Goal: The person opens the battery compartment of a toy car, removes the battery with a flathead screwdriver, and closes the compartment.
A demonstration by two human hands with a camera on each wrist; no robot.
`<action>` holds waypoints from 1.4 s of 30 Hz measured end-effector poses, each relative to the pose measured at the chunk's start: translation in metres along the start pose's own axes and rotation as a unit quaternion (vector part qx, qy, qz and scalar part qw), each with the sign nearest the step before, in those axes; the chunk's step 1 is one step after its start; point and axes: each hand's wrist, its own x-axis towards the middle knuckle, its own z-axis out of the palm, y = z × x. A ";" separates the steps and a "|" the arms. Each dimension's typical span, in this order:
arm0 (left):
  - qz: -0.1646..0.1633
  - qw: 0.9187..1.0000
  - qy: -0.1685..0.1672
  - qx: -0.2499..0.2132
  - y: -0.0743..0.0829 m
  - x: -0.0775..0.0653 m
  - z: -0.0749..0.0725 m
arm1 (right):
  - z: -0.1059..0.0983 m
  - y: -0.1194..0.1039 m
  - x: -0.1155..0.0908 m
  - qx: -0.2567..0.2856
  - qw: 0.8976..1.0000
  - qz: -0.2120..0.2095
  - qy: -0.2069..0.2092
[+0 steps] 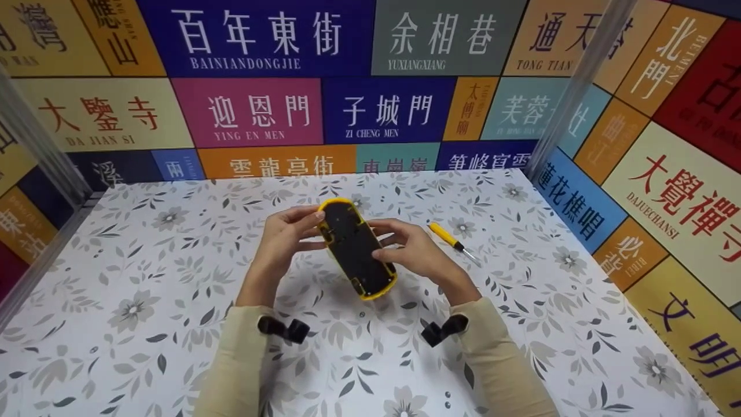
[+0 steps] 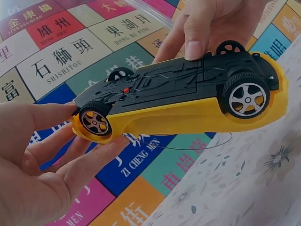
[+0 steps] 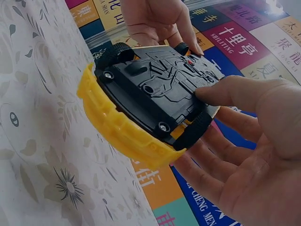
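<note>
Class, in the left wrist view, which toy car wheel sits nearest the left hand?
The lower-left wheel, beside the left hand; the car's other three wheels lie farther off.

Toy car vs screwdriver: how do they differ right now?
Pose: the toy car is held up with its black underside showing; the screwdriver lies on the table.
Contact: the left hand and right hand grip the toy car; neither touches the screwdriver.
Shape: the toy car is broad and has wheels; the screwdriver is slim with a metal shaft.
Shared: both are partly yellow, partly black.
</note>
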 end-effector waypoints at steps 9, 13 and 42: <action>-0.010 1.000 -0.003 0.021 0.002 -0.002 0.002 | 0.000 -0.002 0.000 0.017 1.000 0.006 -0.018; -0.011 0.999 -0.009 0.029 0.001 -0.001 0.004 | 0.000 -0.002 0.000 0.031 0.999 0.013 -0.033; 0.015 0.998 -0.058 0.036 -0.003 -0.004 0.018 | -0.005 -0.004 -0.003 0.131 0.991 0.022 0.010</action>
